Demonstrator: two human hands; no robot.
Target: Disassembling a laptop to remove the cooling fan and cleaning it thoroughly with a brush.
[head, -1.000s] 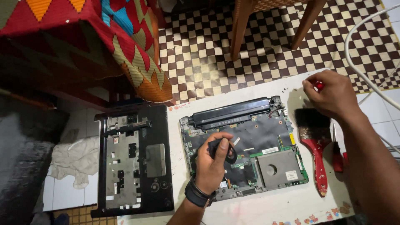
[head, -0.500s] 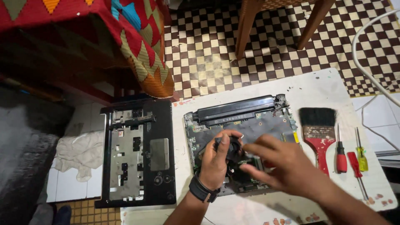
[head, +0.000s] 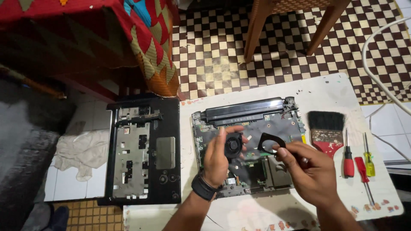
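An opened laptop base (head: 257,124) with its circuit board bare lies on a white board (head: 299,90). My left hand (head: 216,160) holds a small round black cooling fan (head: 233,144) above the laptop. My right hand (head: 310,171) pinches a thin black fan cover (head: 269,142) with a round hole, lifted just to the right of the fan. The two parts are apart. A dark wristband sits on my left wrist.
The laptop's removed black top cover (head: 145,149) lies to the left, inside up. A red-handled paintbrush (head: 326,130), two red screwdrivers (head: 349,158) and a yellow one (head: 369,160) lie to the right. A grey cloth (head: 81,154), wooden chair legs (head: 257,30) and a white cable (head: 376,81) are nearby.
My right hand came from the tools at the right to the laptop and lifted the fan cover away from the fan. My left hand raised the fan.
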